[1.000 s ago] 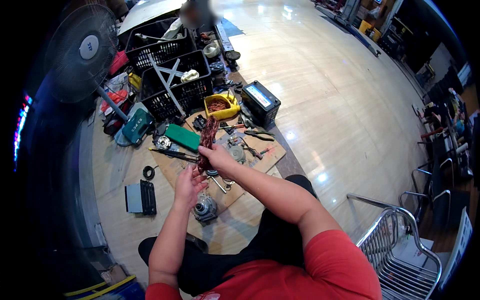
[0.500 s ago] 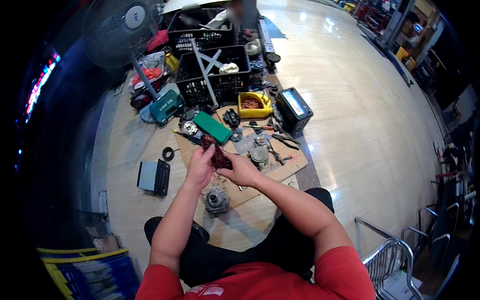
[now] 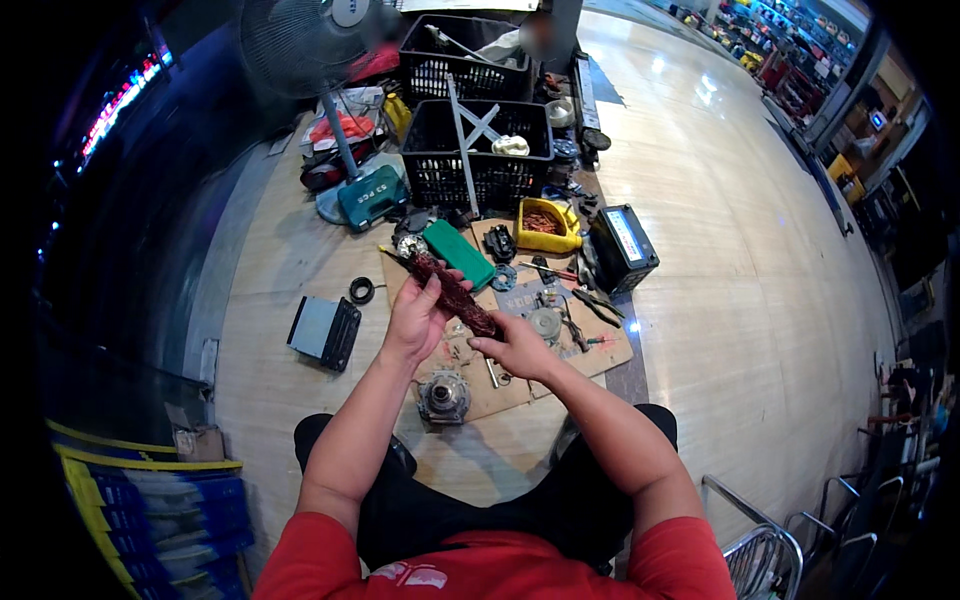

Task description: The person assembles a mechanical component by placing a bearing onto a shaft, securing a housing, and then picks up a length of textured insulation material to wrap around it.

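Note:
A long, dark reddish-brown bundle, looking like a coil of enamelled copper wire point(image 3: 462, 303), slants between my hands. My left hand point(image 3: 412, 322) is wrapped round its middle from below, thumb on top. At its lower right end, my right hand point(image 3: 518, 347) grips it between thumb and fingers. Below them a grey alternator-like housing point(image 3: 443, 397) rests at the near edge of a cardboard sheet point(image 3: 490, 405). Beyond the bundle lies a green case point(image 3: 459, 254). A round metal part point(image 3: 545, 323) and pliers point(image 3: 598, 308) lie to the right of my hands.
A yellow cut-open jug point(image 3: 542, 242) holds copper-coloured pieces. Beside it stands a black battery point(image 3: 624, 250). Black crates point(image 3: 478, 180), a teal tool case point(image 3: 373, 199) and a standing fan point(image 3: 300, 45) are farther back. A car-stereo-like box point(image 3: 325, 332) and a black ring point(image 3: 361, 290) lie left.
The bundle has swung out from between my hands and shows more of its length. My hands are farther apart. The whole view has shifted, with the scene moving rightward.

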Demonstrator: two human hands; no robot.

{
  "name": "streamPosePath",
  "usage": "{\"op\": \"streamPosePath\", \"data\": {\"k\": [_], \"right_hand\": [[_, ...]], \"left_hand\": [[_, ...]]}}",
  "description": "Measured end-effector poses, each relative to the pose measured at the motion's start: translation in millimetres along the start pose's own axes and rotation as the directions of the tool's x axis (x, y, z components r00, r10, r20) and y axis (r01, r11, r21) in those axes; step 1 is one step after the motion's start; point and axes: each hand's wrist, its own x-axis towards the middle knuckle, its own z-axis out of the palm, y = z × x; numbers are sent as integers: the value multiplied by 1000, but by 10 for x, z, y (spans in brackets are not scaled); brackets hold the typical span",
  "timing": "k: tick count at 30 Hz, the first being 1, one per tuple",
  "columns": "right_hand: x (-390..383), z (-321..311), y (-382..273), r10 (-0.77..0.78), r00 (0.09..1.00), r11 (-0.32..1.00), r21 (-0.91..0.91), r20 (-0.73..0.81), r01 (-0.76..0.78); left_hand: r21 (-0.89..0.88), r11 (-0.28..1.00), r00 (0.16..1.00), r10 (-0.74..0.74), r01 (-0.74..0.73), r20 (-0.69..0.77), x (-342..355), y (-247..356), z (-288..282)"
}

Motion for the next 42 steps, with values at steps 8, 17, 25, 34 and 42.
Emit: {"op": "streamPosePath", "data": {"k": [8, 17, 25, 34, 42], "right_hand": [[38, 56, 143, -48, 983, 997, -67, -180, 36], [-23, 59, -7, -136, 957, 989, -94, -258, 115], [-45, 51, -24, -107, 964, 991, -105, -244, 83], [-23, 39, 14, -129, 965, 991, -66, -227, 117], [-74, 7, -96, -118, 977, 992, -74, -175, 106]], "left_hand": [[33, 999, 999, -17, 16, 35, -35, 169, 141], [-4, 1000, 992, 3, -2, 129, -45, 181, 83], [3, 1000, 984, 17, -18, 176, -31, 158, 67], [45, 998, 967, 38, -51, 251, -74, 145, 110], [48, 998, 992, -44, 38, 122, -38, 176, 82]]}}
